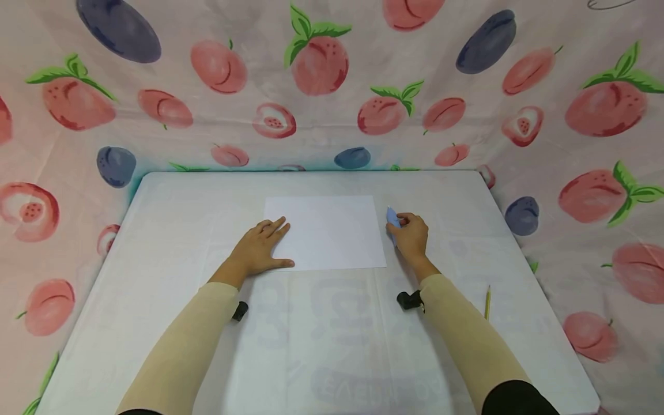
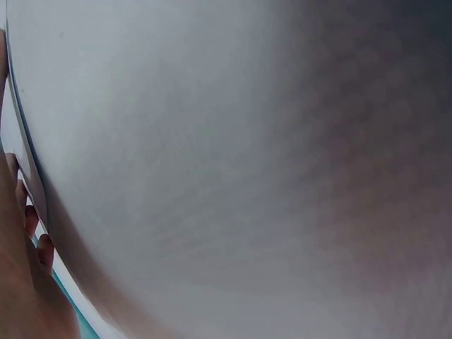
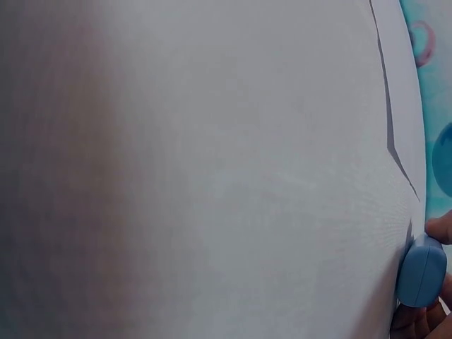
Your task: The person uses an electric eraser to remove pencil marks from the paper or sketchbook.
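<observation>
A blank white sheet of paper (image 1: 332, 233) lies flat on the table. My left hand (image 1: 261, 246) rests on its left edge, thumb and fingers spread. Just off the sheet's right edge, my right hand (image 1: 413, 235) grips a small light-blue plastic object (image 1: 392, 217) with a narrow tip pointing away from me. In the right wrist view this blue object (image 3: 421, 277) has a rounded body with a seam down it; its exact kind cannot be told. The left wrist view catches only part of the left hand (image 2: 28, 261) at its edge.
A yellow pencil (image 1: 487, 302) lies beside the right forearm, on the white-covered table (image 1: 332, 340). A fruit-print cloth (image 1: 321, 138) hangs behind the table and at both sides. Black wrist cameras (image 1: 410, 300) sit under both wrists.
</observation>
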Tool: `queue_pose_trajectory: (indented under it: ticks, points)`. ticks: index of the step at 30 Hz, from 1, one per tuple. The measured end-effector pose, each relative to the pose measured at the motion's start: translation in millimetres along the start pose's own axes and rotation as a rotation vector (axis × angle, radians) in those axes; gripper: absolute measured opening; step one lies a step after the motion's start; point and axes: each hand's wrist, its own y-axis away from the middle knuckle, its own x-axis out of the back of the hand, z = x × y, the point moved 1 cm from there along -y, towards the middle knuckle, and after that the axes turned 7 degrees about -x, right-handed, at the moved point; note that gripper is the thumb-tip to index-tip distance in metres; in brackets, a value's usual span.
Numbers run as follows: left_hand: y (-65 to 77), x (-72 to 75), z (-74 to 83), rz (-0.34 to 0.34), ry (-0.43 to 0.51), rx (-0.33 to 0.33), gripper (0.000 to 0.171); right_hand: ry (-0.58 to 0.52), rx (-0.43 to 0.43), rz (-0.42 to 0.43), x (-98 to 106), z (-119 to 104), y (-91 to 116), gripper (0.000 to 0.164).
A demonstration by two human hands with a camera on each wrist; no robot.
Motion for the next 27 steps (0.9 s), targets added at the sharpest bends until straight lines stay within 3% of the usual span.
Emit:
queue_pose_trajectory:
  ticks: [20, 27]
  points:
    - [-0.4, -0.9, 0.7, 0.037, 0.030, 0.001, 0.103, 0.030, 0.016, -0.011, -1.4, 4.6, -7.2, 0.044]
    - [-0.5, -0.8, -1.3, 0.086, 0.024, -0.016, 0.102, 0.013, 0.045, 0.012, 3.6, -1.2, -6.1, 0.044]
